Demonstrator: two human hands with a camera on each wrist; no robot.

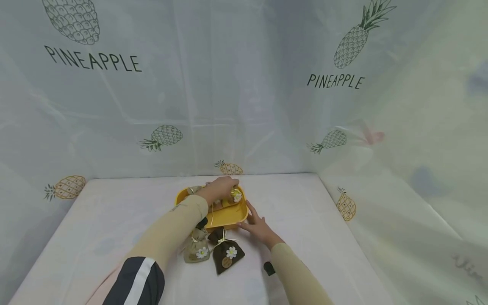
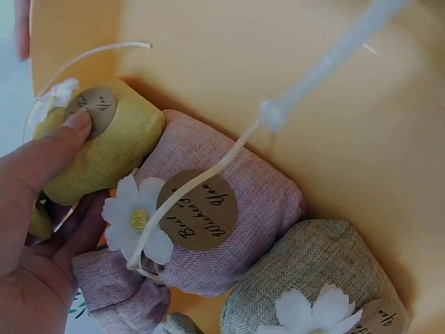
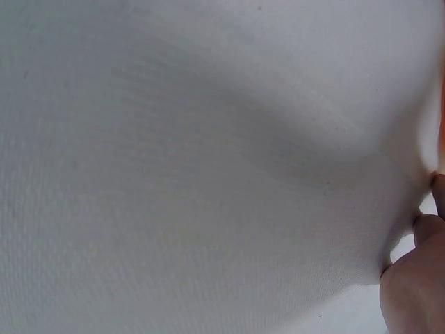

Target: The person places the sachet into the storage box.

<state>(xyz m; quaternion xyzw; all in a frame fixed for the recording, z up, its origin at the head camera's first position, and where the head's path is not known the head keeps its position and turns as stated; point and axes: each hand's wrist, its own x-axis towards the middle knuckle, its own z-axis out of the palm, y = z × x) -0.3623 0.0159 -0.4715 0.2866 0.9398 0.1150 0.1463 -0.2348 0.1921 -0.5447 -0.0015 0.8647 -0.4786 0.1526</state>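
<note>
In the head view a yellow tray stands at the far part of the table, with small drawstring pouches in it. My left hand reaches over its far side and grips a yellow pouch, thumb on the round label. Beside that pouch lie a pink pouch with a white flower and a grey-green pouch, both in the tray. My right hand touches the tray's near right corner, thumb and fingers spread. Only part of this hand shows at the edge of the right wrist view.
Just in front of the tray, a beige pouch and a dark brown pouch, each with a white flower, lie on the white-covered table. A pineapple-printed curtain hangs behind the table and along its right side.
</note>
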